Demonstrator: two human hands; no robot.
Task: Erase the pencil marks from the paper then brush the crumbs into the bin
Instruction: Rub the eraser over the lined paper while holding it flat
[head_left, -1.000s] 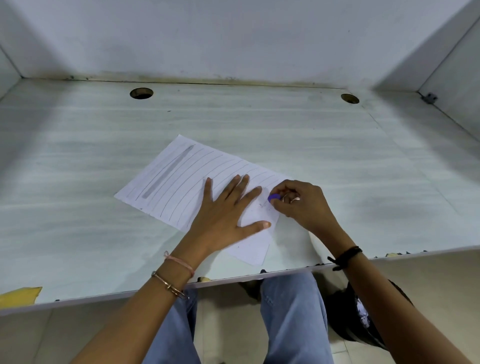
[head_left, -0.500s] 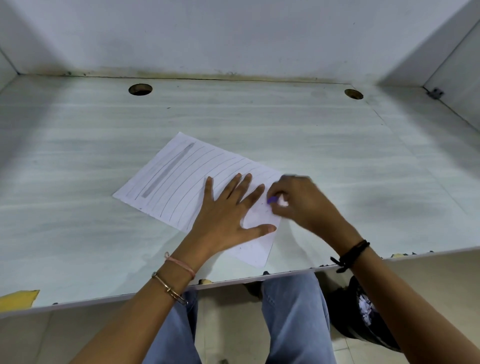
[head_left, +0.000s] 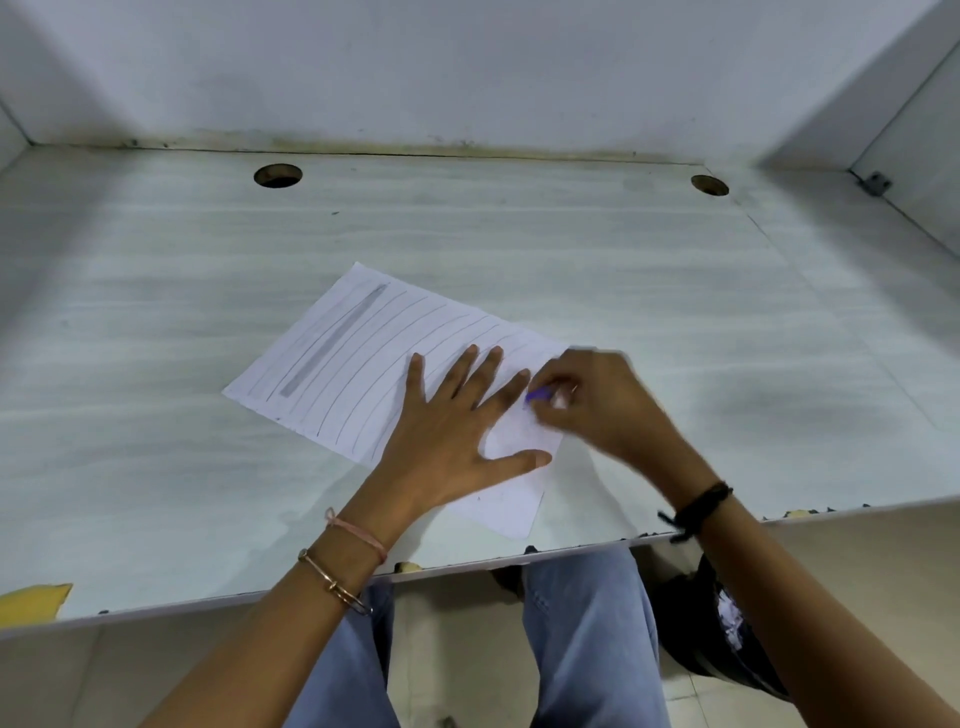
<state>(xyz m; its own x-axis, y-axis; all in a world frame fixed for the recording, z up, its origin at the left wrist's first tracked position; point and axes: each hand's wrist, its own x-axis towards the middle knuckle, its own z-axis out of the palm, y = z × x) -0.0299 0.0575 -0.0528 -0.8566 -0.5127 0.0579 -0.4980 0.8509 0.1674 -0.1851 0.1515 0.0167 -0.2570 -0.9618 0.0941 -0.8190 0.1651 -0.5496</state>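
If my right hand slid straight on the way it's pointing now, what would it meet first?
Probably the left hand: the right hand points its eraser leftward across the paper, and the left forefinger lies right beside it. Blur hides whether they touch.
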